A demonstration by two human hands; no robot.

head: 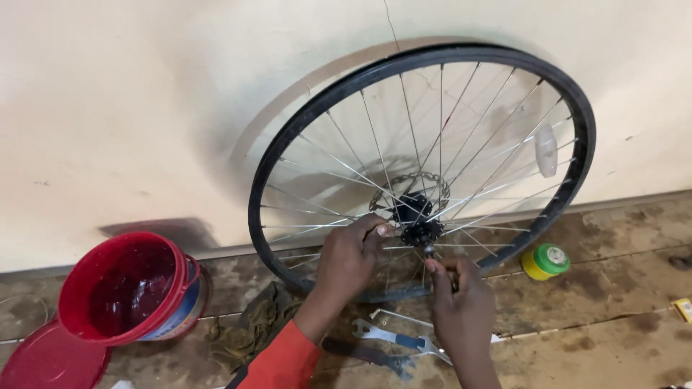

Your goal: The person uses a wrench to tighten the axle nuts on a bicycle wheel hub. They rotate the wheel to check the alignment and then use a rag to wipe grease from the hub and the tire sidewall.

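Wheel (425, 169) stands on its rim against the wall, hub (418, 229) dead centre. Left hand (349, 259) comes in from the hub's left, fingers curled onto the spokes right beside it. Right hand (461, 306) sits just below, pinching what looks like the axle end, though it's hard to tell.
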